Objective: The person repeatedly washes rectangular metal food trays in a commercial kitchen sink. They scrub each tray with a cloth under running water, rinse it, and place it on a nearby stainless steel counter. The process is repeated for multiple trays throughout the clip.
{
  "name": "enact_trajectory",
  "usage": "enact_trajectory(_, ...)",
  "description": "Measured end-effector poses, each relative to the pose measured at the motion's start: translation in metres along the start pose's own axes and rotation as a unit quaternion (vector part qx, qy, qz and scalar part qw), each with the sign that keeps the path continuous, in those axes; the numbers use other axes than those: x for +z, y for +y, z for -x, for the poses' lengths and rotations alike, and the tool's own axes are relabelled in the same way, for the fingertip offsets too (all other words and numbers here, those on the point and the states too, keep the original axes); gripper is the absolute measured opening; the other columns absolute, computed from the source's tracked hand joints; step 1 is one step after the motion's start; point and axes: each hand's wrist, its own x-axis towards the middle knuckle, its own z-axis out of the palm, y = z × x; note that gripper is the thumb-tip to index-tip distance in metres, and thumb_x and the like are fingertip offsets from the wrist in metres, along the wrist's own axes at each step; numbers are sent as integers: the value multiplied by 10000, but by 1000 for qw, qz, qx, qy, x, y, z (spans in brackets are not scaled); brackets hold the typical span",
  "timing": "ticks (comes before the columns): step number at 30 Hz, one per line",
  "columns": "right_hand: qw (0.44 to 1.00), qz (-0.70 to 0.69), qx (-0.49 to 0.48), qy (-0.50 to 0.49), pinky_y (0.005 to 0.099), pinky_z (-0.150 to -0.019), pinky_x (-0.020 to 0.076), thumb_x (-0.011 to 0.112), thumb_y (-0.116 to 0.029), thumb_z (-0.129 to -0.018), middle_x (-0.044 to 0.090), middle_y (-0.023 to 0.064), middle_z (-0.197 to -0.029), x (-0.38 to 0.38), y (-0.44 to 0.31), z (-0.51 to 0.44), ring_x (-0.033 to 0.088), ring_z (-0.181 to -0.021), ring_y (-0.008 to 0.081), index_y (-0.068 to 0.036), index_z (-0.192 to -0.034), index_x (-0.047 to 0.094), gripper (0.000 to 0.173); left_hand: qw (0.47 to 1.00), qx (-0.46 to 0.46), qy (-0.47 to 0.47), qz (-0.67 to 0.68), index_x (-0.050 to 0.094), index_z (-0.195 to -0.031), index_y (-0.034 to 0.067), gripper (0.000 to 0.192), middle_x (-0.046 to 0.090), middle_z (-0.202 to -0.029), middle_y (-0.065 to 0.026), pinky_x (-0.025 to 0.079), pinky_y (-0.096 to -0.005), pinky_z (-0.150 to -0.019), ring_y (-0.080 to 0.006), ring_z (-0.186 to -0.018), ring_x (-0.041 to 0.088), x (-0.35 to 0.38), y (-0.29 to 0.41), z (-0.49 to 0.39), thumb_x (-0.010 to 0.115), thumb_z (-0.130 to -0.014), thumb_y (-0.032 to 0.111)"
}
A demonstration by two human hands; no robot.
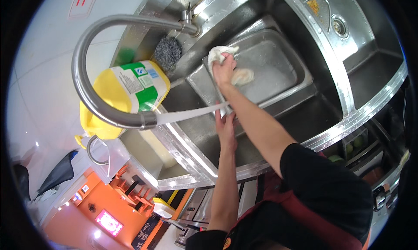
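Note:
My right hand [224, 72] grips a white cloth [218, 53] at the near-faucet end of a rectangular stainless steel pan [274, 62]. Below it, my left hand [226, 127] holds the pan's edge, its fingers spread along the corner and partly hidden. The pan lies tilted inside a steel sink basin [289, 114]. A pale beige patch [242, 77] shows in the pan beside my right hand; I cannot tell if it is cloth or a reflection. From the curved faucet [148, 120] a stream of water [192, 114] runs towards the pan edge near my left hand.
A yellow jug [109, 90] with a green label and a steel wool scourer [168, 54] stand on the sink ledge. Another basin [352, 49] with a drain and orange food scraps [313, 6] lies right. A third basin [140, 152] holds cloudy liquid.

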Motion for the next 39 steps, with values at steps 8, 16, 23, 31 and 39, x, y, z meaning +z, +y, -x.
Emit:
enact_trajectory(8, 932, 50, -23, -359, 338, -830, 488, 598, -77, -818, 657, 185, -1064, -73, 52, -3, 632, -926, 293, -46, -1229, 572, 413, 963, -14, 172, 207, 478, -1251, 87, 441, 519, -1290, -111, 434, -423, -992, -254, -1213, 491, 15, -45, -111, 433, -1007, 452)
enact_trajectory(16, 909, -27, -254, -331, 429, -908, 450, 602, 20, -745, 504, 194, -1119, -71, 0, 7, 525, -1067, 408, -90, -1065, 544, 343, 969, 183, 124, -112, 545, -1203, -43, 320, 622, -1023, -101, 444, -283, -798, -117, -918, 543, 25, -18, -49, 522, -968, 173)
enact_trajectory(23, 972, 126, -197, -2, 446, -899, 422, 698, -84, -702, 459, 191, -1072, -59, -1, -41, 495, -1023, 395, -62, -1046, 461, 419, 957, 165, 163, -175, 545, -1147, -63, 322, 657, -837, -79, 474, -260, -628, -93, -698, 566, 37, 37, 33, 491, -830, -42)
enact_trajectory(31, 876, 420, -225, -74, 507, -884, 450, 732, -159, -714, 496, 163, -1160, -101, 29, -92, 494, -1101, 370, -61, -1153, 454, 528, 841, 306, 269, -357, 532, -1245, -60, 476, 550, -1134, -176, 443, -330, -876, -243, -1063, 541, 48, 26, 34, 559, -772, -16)
enact_trajectory(39, 823, 509, -179, -177, 511, -798, 504, 605, -179, -777, 551, 209, -1150, -186, 55, -6, 609, -977, 410, -43, -1157, 485, 422, 915, 270, 243, -175, 401, -1422, -16, 651, 406, -1355, -213, 400, -361, -1014, -313, -1239, 467, 34, 8, 22, 526, -785, -52)
